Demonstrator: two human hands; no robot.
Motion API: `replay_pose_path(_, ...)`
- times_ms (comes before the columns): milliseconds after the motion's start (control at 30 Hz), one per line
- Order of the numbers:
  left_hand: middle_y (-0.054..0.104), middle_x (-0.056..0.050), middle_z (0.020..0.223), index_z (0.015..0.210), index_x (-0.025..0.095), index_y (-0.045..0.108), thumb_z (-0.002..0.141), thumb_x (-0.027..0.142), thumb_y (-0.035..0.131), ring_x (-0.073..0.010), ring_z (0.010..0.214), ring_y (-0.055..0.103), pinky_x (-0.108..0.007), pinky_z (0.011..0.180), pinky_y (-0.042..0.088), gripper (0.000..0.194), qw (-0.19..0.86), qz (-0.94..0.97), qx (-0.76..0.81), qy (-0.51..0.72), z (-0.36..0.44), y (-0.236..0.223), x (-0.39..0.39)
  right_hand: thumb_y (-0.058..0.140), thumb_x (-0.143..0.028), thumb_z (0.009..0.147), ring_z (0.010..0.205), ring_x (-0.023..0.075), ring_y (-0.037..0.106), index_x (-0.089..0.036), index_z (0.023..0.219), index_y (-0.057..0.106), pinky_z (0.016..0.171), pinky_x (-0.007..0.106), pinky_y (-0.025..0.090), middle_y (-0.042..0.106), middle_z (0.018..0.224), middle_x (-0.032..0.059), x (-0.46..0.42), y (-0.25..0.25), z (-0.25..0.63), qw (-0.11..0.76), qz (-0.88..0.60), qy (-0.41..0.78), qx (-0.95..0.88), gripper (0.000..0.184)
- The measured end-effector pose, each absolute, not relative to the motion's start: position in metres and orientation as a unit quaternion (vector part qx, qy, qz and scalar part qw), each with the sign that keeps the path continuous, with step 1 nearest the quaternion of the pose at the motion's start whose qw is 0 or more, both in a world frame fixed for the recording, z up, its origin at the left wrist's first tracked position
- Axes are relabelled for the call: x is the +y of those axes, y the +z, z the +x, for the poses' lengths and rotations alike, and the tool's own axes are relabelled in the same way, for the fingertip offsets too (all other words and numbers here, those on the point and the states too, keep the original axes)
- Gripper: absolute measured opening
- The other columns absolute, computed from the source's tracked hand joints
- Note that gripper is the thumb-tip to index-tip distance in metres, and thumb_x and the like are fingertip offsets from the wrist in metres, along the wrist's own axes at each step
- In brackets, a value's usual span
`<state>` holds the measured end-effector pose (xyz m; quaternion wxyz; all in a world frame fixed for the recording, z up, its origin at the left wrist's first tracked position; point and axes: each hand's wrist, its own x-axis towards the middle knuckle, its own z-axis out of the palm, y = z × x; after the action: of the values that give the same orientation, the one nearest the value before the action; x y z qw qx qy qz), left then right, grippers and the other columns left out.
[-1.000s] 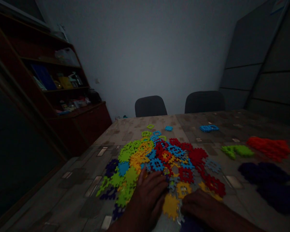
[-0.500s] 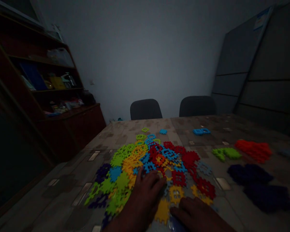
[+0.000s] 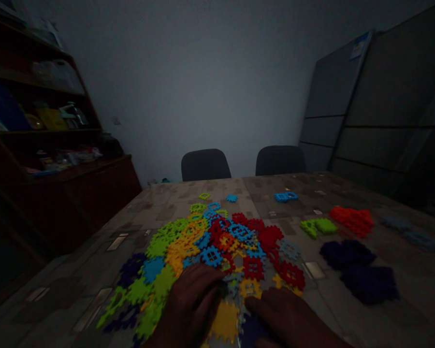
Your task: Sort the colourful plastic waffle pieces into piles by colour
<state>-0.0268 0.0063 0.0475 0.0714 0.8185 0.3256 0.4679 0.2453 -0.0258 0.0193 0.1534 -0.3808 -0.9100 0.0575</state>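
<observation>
A heap of flat toothed plastic pieces (image 3: 217,241) in green, yellow, blue, red and purple covers the near middle of the table (image 3: 159,208). My left hand (image 3: 188,304) rests palm down on the heap's near edge, fingers curled over some pieces. My right hand (image 3: 286,319) lies flat beside it, fingers pointing left, touching a yellow piece (image 3: 224,321) and a dark purple one. The dim light hides what, if anything, either hand grips.
Sorted small piles lie to the right: green (image 3: 317,226), orange-red (image 3: 351,220), dark purple (image 3: 358,270), blue (image 3: 285,196). Two dark chairs (image 3: 205,164) stand at the far edge. A wooden shelf unit (image 3: 50,145) fills the left wall, grey cabinets (image 3: 366,106) the right.
The view has swung to the right and slightly down. My left hand's fingers have curled in over the pieces. My right hand has slid left toward the yellow piece.
</observation>
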Motion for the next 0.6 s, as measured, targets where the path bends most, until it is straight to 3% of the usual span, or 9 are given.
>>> replay_pose_path(133, 0.081, 0.001, 0.099, 0.102, 0.031, 0.08, 0.094, 0.024, 0.07, -0.019, 0.086, 0.078, -0.023, 0.075, 0.062, 0.015, 0.211, 0.721, 0.426, 0.504, -0.024, 0.048, 0.002, 0.06, -0.026, 0.097, 0.099, 0.0227, 0.069, -0.029, 0.132, 0.061, 0.084, 0.029, 0.048, 0.075, 0.114, 0.0062, -0.029, 0.038, 0.246, 0.122, -0.416, 0.124, -0.892, 0.035)
replay_pose_path(233, 0.082, -0.001, 0.102, 0.105, 0.029, 0.081, 0.092, 0.032, 0.073, -0.0223, 0.089, 0.079, -0.027, 0.076, 0.064, 0.015, 0.305, 0.653, 0.468, 0.511, -0.022, 0.048, -0.005, 0.05, -0.02, 0.101, 0.093, 0.0208, 0.069, -0.026, 0.114, 0.067, 0.08, 0.028, 0.048, 0.074, 0.107, 0.0062, -0.025, 0.049, 0.244, 0.111, -0.438, 0.148, -0.88, 0.023)
replay_pose_path(433, 0.083, 0.0, 0.106, 0.105, 0.037, 0.083, 0.088, 0.03, 0.074, -0.0237, 0.099, 0.079, -0.034, 0.089, 0.065, 0.02, 0.219, 0.724, 0.453, 0.473, -0.02, 0.058, -0.023, 0.041, -0.022, 0.104, 0.096, 0.0213, 0.072, -0.024, 0.103, 0.069, 0.083, 0.031, 0.052, 0.077, 0.107, 0.0077, -0.019, 0.061, 0.249, 0.186, -0.419, 0.218, -0.862, 0.028)
replay_pose_path(600, 0.083, 0.0, 0.105, 0.109, 0.036, 0.082, 0.085, 0.023, 0.069, -0.0209, 0.095, 0.08, -0.029, 0.082, 0.066, 0.03, 0.254, 0.727, 0.438, 0.463, -0.01, 0.054, -0.027, 0.042, -0.022, 0.104, 0.085, 0.0183, 0.075, -0.024, 0.097, 0.071, 0.072, 0.026, 0.05, 0.079, 0.096, 0.0033, -0.02, 0.057, 0.253, 0.154, -0.436, 0.293, -0.837, 0.029)
